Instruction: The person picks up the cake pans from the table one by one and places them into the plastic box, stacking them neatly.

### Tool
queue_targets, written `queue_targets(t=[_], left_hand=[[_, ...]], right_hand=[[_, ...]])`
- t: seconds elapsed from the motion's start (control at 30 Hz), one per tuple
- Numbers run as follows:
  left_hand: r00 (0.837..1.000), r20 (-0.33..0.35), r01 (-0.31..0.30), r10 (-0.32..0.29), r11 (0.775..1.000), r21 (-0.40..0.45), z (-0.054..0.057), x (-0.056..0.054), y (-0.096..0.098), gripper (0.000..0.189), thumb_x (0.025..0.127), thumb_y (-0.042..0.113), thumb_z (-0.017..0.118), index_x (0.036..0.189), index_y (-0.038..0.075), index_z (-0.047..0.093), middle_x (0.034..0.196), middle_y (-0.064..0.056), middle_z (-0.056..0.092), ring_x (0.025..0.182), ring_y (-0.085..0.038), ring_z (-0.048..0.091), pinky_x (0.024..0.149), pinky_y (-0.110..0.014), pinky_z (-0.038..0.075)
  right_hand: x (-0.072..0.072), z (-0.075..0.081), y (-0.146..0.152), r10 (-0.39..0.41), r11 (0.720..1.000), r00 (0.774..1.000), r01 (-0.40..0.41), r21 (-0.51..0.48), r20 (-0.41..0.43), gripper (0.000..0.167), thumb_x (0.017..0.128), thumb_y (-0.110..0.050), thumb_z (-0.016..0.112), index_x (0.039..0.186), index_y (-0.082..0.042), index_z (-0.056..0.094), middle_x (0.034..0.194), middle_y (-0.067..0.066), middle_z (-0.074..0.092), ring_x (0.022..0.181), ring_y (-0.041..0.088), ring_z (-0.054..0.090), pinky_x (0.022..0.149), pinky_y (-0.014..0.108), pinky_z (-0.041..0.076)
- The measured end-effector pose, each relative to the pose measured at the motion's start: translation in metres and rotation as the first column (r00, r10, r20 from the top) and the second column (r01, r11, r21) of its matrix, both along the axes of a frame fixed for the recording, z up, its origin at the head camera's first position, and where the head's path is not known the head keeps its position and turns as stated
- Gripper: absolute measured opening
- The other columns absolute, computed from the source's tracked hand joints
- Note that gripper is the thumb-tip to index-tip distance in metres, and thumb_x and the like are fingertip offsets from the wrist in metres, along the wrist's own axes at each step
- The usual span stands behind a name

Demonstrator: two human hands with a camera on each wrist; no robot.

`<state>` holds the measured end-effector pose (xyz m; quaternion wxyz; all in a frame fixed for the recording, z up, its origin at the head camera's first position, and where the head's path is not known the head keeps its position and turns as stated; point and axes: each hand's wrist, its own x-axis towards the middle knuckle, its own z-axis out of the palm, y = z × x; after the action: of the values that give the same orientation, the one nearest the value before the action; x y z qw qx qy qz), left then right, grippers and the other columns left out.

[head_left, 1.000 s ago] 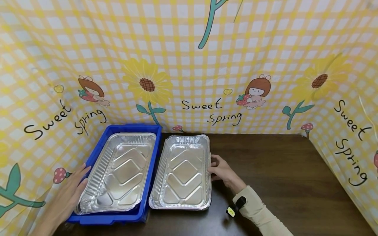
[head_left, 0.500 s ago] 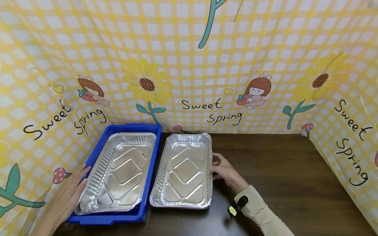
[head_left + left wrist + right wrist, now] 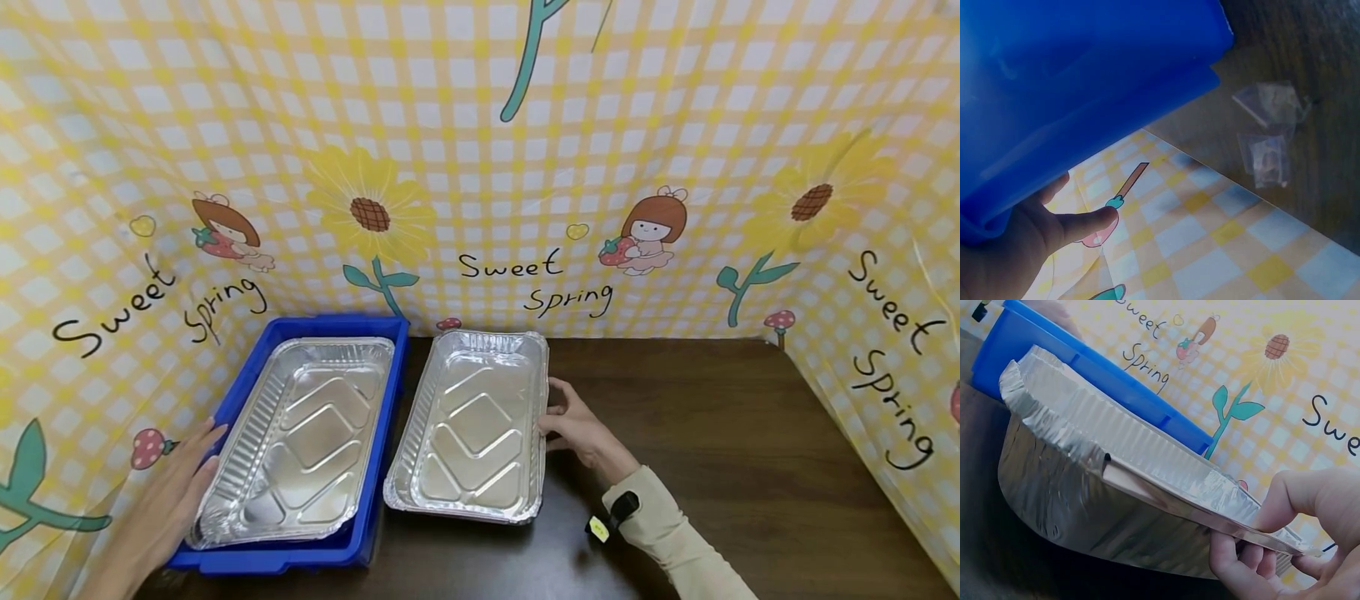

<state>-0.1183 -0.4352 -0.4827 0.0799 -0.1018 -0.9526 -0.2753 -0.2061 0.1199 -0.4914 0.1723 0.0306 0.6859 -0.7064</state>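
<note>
A foil tray (image 3: 326, 433) lies inside a blue plastic bin (image 3: 243, 564) at the left of the table. My left hand (image 3: 161, 504) rests along the bin's left side with its fingers extended; the left wrist view has this hand (image 3: 1025, 240) at the bin's edge, some fingers hidden. Right of the bin is a second foil tray (image 3: 476, 425), slightly turned. Its right rim is pinched by my right hand (image 3: 583, 429). Close up in the right wrist view, the thumb lies above the tray's rim (image 3: 1166, 500) and the fingers curl beneath it.
A dark wooden table (image 3: 697, 433) extends to the right. Yellow checked cloth (image 3: 480, 167) hangs at the back and both sides. Crumpled clear plastic pieces (image 3: 1269, 103) lie on the dark surface near the bin. A black band (image 3: 624, 507) is on the right wrist.
The second foil tray has moved a little right and toward the back cloth, turning slightly, with my right hand on its rim. My left hand and the blue bin stay nearly in place.
</note>
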Motion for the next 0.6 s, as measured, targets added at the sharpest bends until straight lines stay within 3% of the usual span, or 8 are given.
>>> queue_targets(t=[0.23,0.37,0.47,0.6], left_hand=[[1.0,-0.017,0.003,-0.003,1.0,-0.005,-0.001,0.0,-0.002,0.052,0.116,0.019,0.039,0.163,-0.002,0.033,0.167,-0.034,0.024,0.151,-0.061,0.02,0.129,-0.043,-0.004],[0.999,-0.034,0.002,-0.003,1.0,-0.018,-0.002,-0.001,-0.002,0.051,0.116,0.018,0.039,0.163,-0.002,0.034,0.167,-0.033,0.025,0.152,-0.059,0.021,0.123,-0.023,-0.007],[0.999,-0.034,0.007,-0.007,1.0,-0.019,-0.001,-0.001,-0.002,0.051,0.116,0.018,0.039,0.162,-0.003,0.035,0.168,-0.033,0.025,0.152,-0.059,0.02,0.127,-0.03,-0.006],[1.0,-0.016,0.009,-0.009,1.0,-0.014,-0.001,0.0,-0.002,0.051,0.116,0.018,0.038,0.161,-0.005,0.035,0.168,-0.033,0.023,0.152,-0.06,0.018,0.128,-0.055,-0.003]], right_hand=[[-0.004,0.003,0.003,0.013,1.0,1.0,-0.013,-0.017,-0.007,0.1,0.074,0.007,0.056,0.164,-0.007,0.016,0.11,0.02,0.059,0.075,0.018,0.06,0.063,0.032,0.056],[-0.005,0.006,0.003,0.045,0.998,0.999,-0.045,-0.031,-0.01,0.101,0.075,0.006,0.057,0.165,-0.008,0.015,0.108,0.018,0.061,0.076,0.016,0.06,0.064,0.031,0.056],[-0.005,0.009,0.004,0.071,0.997,0.997,-0.071,-0.041,-0.008,0.101,0.077,0.005,0.058,0.166,-0.009,0.014,0.106,0.016,0.062,0.078,0.016,0.06,0.065,0.031,0.056],[-0.005,0.012,0.004,0.09,0.995,0.996,-0.09,-0.047,-0.004,0.101,0.078,0.005,0.059,0.166,-0.008,0.012,0.102,0.013,0.062,0.079,0.015,0.06,0.067,0.031,0.056]])
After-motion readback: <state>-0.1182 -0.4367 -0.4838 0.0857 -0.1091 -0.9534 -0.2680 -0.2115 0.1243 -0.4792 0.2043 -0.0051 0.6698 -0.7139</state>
